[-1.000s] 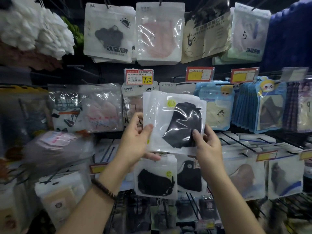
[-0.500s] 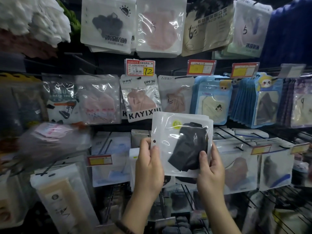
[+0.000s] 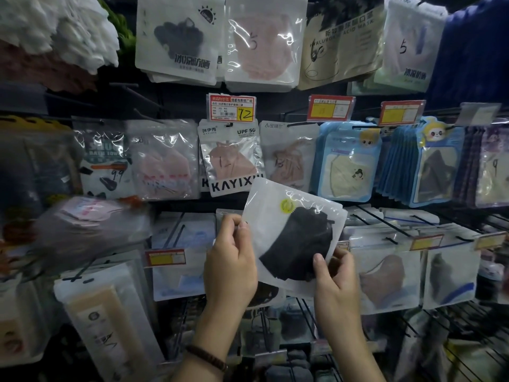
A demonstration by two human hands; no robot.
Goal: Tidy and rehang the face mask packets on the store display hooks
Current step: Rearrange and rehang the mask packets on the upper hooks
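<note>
The person is holding a clear packet with a black face mask (image 3: 294, 232) in front of the display, below and a little to the right of the price tag marked 12 (image 3: 232, 108). This packet is tilting, so its upper left corner is standing higher than its upper right one, and that corner is covering the lower right part of the KAYIXI packet (image 3: 230, 158), which is hanging directly below the price tag. The left hand (image 3: 230, 267) is pinching the left edge of the held packet with curled thumb and fingers. The right hand (image 3: 334, 279) is gripping the lower right corner, the thumb lying on the front and the other fingers going behind. A round yellow-green sticker (image 3: 287, 205) is showing near the top of the held packet. Whether the packet is sitting on any hook, I cannot tell. A dark bracelet (image 3: 206, 357) is circling the left wrist, far below the price tag. To the lower right of the tag, wire hooks (image 3: 366, 216) are sticking out, and to its right blue cartoon packets (image 3: 347, 164) are hanging.
</note>
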